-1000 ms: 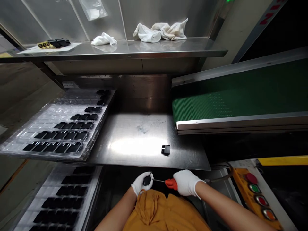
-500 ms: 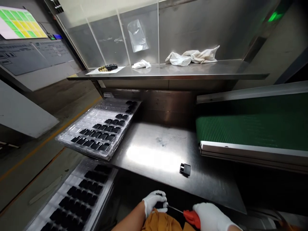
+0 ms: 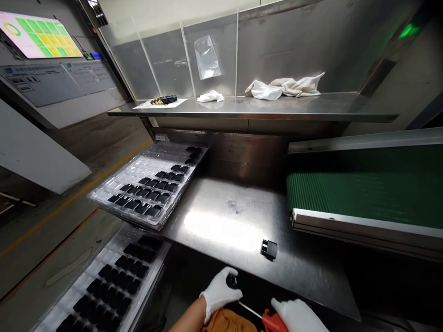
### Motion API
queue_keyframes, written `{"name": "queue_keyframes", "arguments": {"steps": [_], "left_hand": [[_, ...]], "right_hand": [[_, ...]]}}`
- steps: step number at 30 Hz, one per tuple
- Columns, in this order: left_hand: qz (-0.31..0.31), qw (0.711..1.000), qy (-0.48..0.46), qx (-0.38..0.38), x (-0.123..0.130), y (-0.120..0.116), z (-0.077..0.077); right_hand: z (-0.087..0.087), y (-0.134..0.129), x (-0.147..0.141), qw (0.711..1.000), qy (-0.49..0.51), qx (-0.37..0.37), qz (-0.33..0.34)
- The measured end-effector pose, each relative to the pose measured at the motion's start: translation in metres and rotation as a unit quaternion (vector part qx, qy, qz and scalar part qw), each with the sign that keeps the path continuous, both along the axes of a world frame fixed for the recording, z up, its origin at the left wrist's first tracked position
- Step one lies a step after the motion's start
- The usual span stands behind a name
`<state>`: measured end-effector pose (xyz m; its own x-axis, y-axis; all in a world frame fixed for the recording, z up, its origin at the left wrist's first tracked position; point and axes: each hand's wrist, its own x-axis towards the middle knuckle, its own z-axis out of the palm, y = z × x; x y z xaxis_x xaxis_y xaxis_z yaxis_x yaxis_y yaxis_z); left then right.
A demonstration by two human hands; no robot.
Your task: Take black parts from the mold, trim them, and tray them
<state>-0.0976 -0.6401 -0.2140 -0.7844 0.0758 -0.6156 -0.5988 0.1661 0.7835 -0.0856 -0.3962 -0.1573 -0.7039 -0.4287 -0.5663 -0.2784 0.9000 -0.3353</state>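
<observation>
Gloved in white, my left hand (image 3: 220, 290) curls around a small black plastic part (image 3: 231, 280), most of which the fingers hide. My right hand (image 3: 300, 315), also in a white glove, grips a red air blow gun (image 3: 274, 321). Its thin metal nozzle (image 3: 250, 309) points left, its tip just below the part in my left hand. Both hands are low in front of my body, below the near edge of the steel table (image 3: 221, 207). Another black plastic part (image 3: 269, 249) lies on that table, close to its front edge.
At left, a clear plastic tray (image 3: 114, 182) is partly filled with black parts; a second tray (image 3: 74, 286) sits lower. A green conveyor belt (image 3: 367, 186) stands at right. White cloths (image 3: 265, 89) and yellow-and-black pieces (image 3: 164, 100) rest on the steel shelf (image 3: 238, 107).
My left hand has risen slightly and turned, showing more of the black part. The blow gun has dropped a little, its nozzle tip now lower. The whole view has shifted slightly.
</observation>
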Motion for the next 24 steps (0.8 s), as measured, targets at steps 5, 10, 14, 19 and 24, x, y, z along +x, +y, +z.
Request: {"name": "queue_keyframes", "arguments": {"steps": [5, 10, 14, 19, 24], "left_hand": [[0.004, 0.98, 0.197, -0.031, -0.018, -0.008, 0.086], [-0.019, 0.949, 0.31, -0.056, -0.033, -0.012, 0.145], [-0.054, 0.915, 0.376, -0.137, -0.033, -0.012, 0.163], [-0.09, 0.895, 0.398, -0.179, -0.031, -0.005, 0.172], [-0.06, 0.911, 0.374, -0.165, -0.027, 0.011, 0.184]], "right_hand": [[0.012, 0.004, 0.003, 0.999, 0.028, -0.015, -0.02], [0.019, 0.012, 0.001, 0.998, 0.052, -0.027, -0.029], [0.022, 0.02, -0.002, 0.994, 0.075, -0.054, -0.053], [0.028, 0.025, -0.003, 0.988, 0.085, -0.101, -0.074], [0.032, 0.03, -0.004, 0.984, 0.081, -0.136, -0.083]]}}
